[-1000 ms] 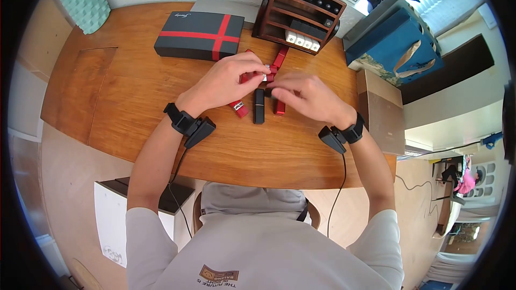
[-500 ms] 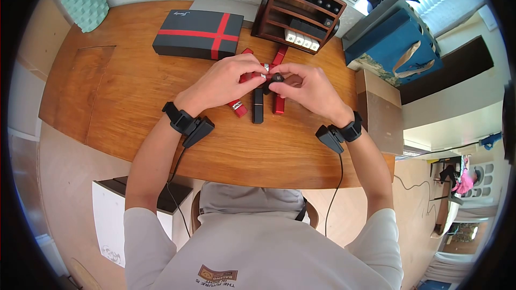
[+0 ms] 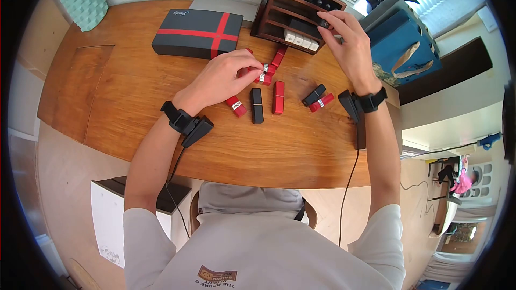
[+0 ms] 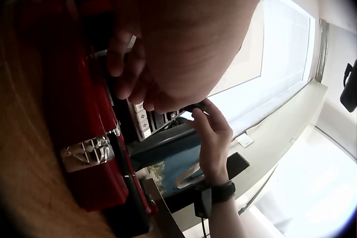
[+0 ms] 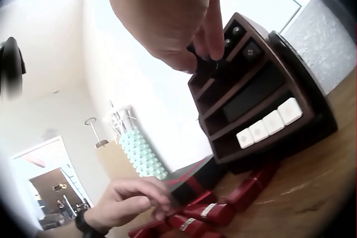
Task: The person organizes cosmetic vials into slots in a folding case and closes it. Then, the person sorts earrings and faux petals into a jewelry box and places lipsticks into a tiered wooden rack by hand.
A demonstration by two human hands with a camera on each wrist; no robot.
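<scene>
My right hand [image 3: 352, 48] pinches a small black tube [image 5: 205, 66] between thumb and fingertips at the upper right side of the dark wooden rack [image 3: 262, 19]. The rack's shelves hold several black tubes and a row of white ones [image 5: 268, 124]. Over the middle of the table, my left hand [image 3: 223, 78] hovers with loosely bent fingers beside red tubes with silver bands [image 3: 263, 78]; nothing shows in its grasp. Nearer the front lie a black tube [image 3: 257, 106] and a red tube [image 3: 278, 98] side by side. Another black tube [image 3: 314, 95] touches a red one [image 3: 322, 103] farther right.
A black box with a red ribbon [image 3: 196, 35] sits left of the rack. Blue and grey bags [image 3: 408, 40] stand right of it, partly behind my right hand. A cardboard box is mostly hidden by my right forearm. A green textured object [image 3: 80, 0] is at the back left.
My right hand has moved from beside the left hand up and right to the rack with the black tube. The black and red tubes at the right are now uncovered. My left hand has barely moved.
</scene>
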